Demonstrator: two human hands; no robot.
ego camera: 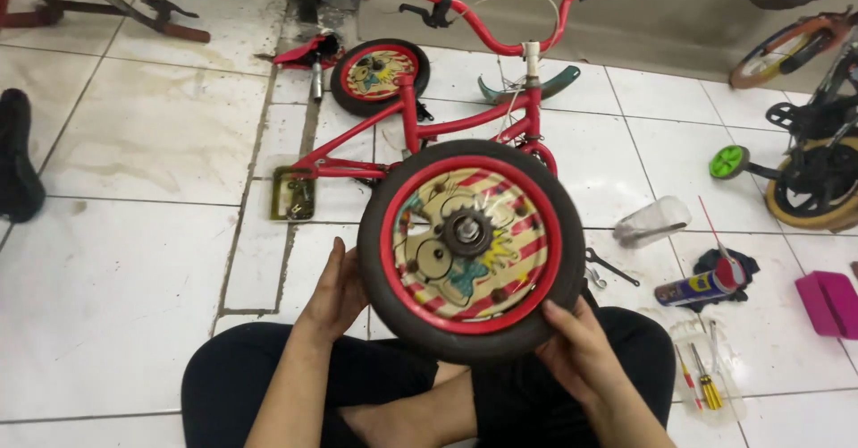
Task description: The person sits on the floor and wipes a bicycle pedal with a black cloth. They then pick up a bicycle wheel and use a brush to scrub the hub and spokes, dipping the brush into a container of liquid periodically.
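White tiled floor (134, 260) carried a red child's bicycle frame (447, 126), a wrench (612, 267) and a spray can (702, 285). Left hand (335, 291) and right hand (576, 350), fingers spread, gripped opposite sides of a detached small bicycle wheel (471, 249) held above the lap.

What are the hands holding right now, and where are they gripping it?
Both hold the small red bicycle wheel by its black tyre: left hand on its left side, right hand on its lower right.
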